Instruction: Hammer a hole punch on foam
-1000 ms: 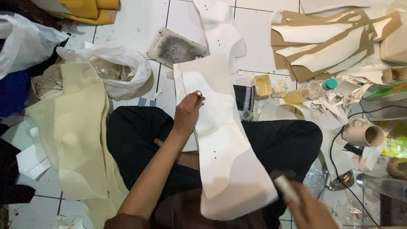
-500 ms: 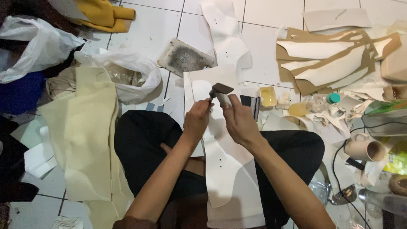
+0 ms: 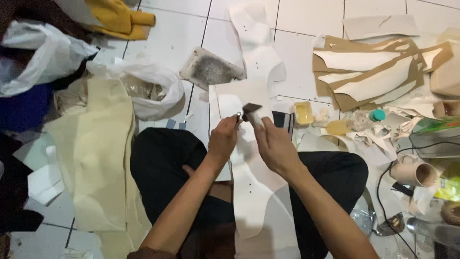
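**2 hands meeting over a white pattern piece**

I am looking down at a white cut piece (image 3: 254, 192) that is lying across the lap, its long axis running from the near edge of the view away toward the tiled floor (image 3: 306, 52), far end pointing away from me. My left hand (image 3: 223, 139) is pinching a small metal ring (image 3: 238, 114) between its fingertips, just above the far part of the piece. My right hand (image 3: 274, 146) is closing around the handle of a small hammer (image 3: 252, 112), whose dark head is sitting just beside the ring, pointing left. A cream foam sheet (image 3: 96, 148) is lying to the left, brown card patterns (image 3: 373, 72) well apart on the right.
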